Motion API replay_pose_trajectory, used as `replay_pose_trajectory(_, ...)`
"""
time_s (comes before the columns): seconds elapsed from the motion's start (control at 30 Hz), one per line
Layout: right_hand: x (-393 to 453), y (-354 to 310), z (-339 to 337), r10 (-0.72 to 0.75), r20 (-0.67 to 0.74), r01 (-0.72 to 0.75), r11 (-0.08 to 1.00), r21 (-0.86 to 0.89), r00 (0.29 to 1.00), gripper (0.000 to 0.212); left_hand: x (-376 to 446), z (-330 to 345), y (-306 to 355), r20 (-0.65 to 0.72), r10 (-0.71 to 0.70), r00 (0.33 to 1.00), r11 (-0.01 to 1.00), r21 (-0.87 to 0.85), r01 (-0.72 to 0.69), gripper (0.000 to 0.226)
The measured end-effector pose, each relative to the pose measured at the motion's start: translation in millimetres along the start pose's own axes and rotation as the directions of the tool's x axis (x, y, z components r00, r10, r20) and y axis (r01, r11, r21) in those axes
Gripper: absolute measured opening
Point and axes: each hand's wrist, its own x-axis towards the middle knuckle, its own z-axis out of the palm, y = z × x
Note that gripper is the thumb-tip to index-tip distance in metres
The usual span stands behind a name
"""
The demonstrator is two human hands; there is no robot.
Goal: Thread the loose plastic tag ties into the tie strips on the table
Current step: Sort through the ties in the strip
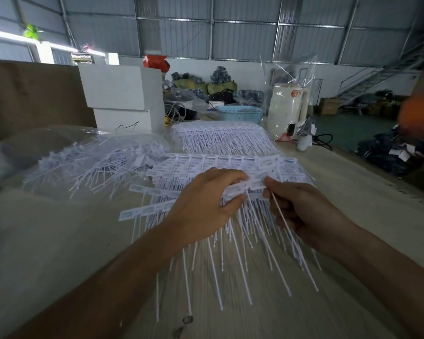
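White plastic tie strips [201, 167] lie stacked in the middle of the table, their thin tails fanning toward me. My left hand [203, 204] grips the head end of one tie strip [238, 188] between thumb and fingers, lifted just over the stack. My right hand [301, 214] pinches a single loose tag tie [283, 220] near its head, the tip touching the held strip. A heap of loose tag ties [96, 165] lies on clear plastic at the left. A second stack of strips [220, 138] sits farther back.
White boxes [123, 94] stand at the back left beside a brown board [35, 94]. A blue basket [239, 113] and a cream appliance [286, 108] sit behind the stacks. The table's right edge [377, 177] drops to a green floor. Someone in orange [421, 108] is at the far right.
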Motion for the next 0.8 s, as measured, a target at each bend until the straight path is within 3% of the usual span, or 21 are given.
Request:
replay_pose_trajectory(0.13,-2.4,1.1,4.8,-0.015,0.027,0.015,1.0,-0.007,1.0,0.036,1.1,2.4,3.6,-0.035,0.108,0.993,0.987,0.122,-0.104,0.031)
replay_pose_trajectory(0.33,-3.2,2.3,5.3,-0.158,-0.03,0.154,0.981,-0.116,0.987,0.034,1.8,2.0,8.0,-0.041,0.188,0.981,0.974,0.135,-0.181,0.027)
replay_pose_trajectory(0.8,-5.0,1.0,5.0,-0.37,0.049,0.372,0.913,-0.168,0.928,0.037,6.0,-2.5,7.5,-0.055,0.029,0.998,0.985,-0.165,-0.038,0.021)
